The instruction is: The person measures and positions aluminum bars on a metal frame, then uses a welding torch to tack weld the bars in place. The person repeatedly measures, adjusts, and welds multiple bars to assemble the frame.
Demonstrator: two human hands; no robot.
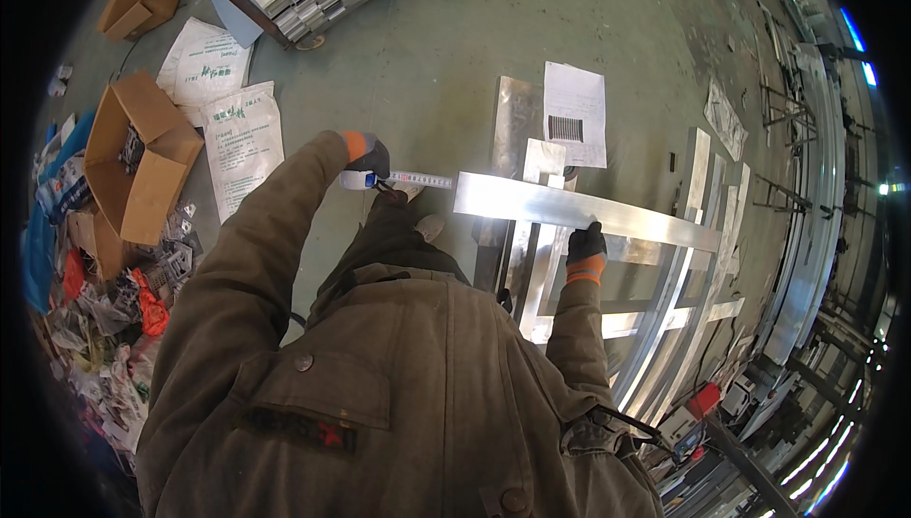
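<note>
Olive jacket sleeves fill the lower view above a green concrete workshop floor (446, 53) strewn with two open cardboard boxes (142, 153), two printed sacks and one barcoded sheet. One long aluminium bar (579, 210) lies across a metal frame (664, 309); the gloved right hand (585, 248) clamps its near edge. Gloved left hand (365, 157) pinches one tape measure (359, 179), blade stretched to the bar's left end.

The person wears a heavy olive-brown work jacket (399, 395) with 2 round dark buttons, a flapped chest pocket and a dark patch with a red mark just below that pocket. Both the left hand (368, 153) and the right hand (585, 245) wear dark gloves with orange cuffs beyond the jacket's sleeves.
</note>
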